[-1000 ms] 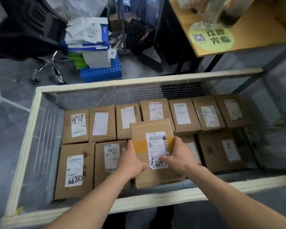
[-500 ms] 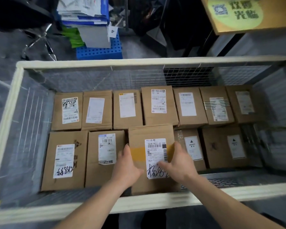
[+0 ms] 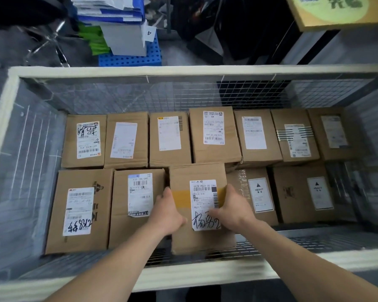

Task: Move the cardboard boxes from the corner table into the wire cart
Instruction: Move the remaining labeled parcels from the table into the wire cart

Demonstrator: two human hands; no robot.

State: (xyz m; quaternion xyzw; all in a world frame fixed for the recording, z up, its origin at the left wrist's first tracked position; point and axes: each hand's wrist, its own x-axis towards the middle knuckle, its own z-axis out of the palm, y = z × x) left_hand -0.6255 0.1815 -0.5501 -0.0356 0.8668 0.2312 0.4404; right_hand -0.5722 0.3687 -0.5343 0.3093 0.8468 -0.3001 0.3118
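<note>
Both hands on one cardboard box, arms reaching forward and down.

Two bare forearms enter from the lower edge and converge toward the middle, both extended with the wrists roughly straight. The left hand (image 3: pixel 166 211) grips the left side of the cardboard box (image 3: pixel 196 174), back of the hand up, its fingers (image 3: pixel 166 191) curled down over the box's left edge and the thumb lying on the top face. The right hand (image 3: pixel 235 208) grips the opposite side in a mirrored pose: its fingers (image 3: pixel 230 189) wrap the right edge, and the thumb stretches inward across the top face. The hands are apart, with the box top showing between them.
</note>
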